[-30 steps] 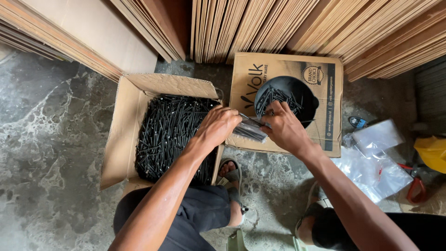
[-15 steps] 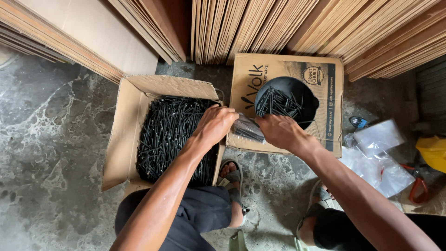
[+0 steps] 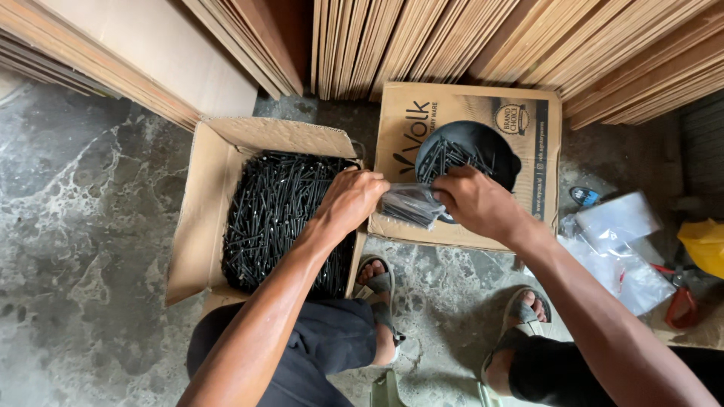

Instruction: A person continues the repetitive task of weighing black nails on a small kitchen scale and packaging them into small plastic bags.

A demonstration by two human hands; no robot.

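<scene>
Left hand (image 3: 353,202): grip closed on the left end of a small clear plastic bag (image 3: 407,205) filled with black screws. Right hand (image 3: 473,202): grip closed on the right end of the same bag, fingers curled over its top. The bag is held between the two hands, off the floor, above the gap where the open box meets the flat carton. Open cardboard box (image 3: 204,218): stands on the floor to the left, flaps spread, holding a dense heap of loose black screws (image 3: 275,215); the left wrist passes over its right edge. Flat printed carton (image 3: 543,158): lies to the right of the box, just beside it, carrying a black round bowl (image 3: 483,143) with more black screws inside; the right hand covers the bowl's near rim. Clear plastic bags (image 3: 618,249): a loose pile on the floor, right of the carton. Yellow object (image 3: 705,245): at the far right edge, only partly in view. Stone floor (image 3: 90,226): grey, mottled. Wooden boards (image 3: 452,45): stacked on edge along the far side, behind both box and carton. Sandalled feet (image 3: 377,283): near side, below the hands.
</scene>
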